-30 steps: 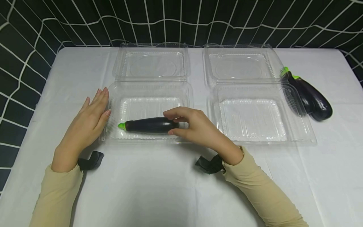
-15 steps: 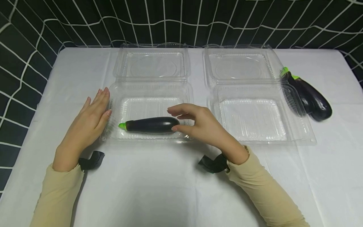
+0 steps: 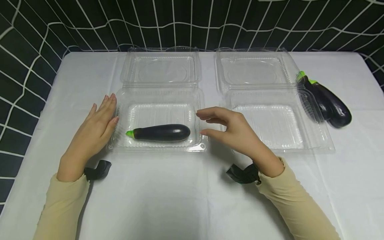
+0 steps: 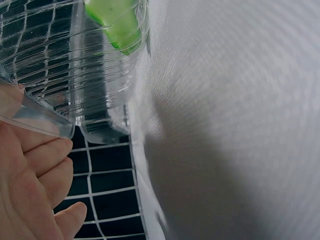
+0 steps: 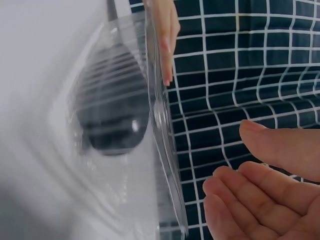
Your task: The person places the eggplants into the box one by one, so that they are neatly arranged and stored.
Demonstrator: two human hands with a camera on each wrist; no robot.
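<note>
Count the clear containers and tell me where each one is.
2. The left container lies open on the white cloth, with one eggplant inside; the right container lies open beside it. Any nested underneath would be hard to see.

A dark, white-gridded backdrop (image 3: 182, 36) rings the white tabletop (image 3: 150, 193) from eight o'clock through twelve to nearly three.
</note>
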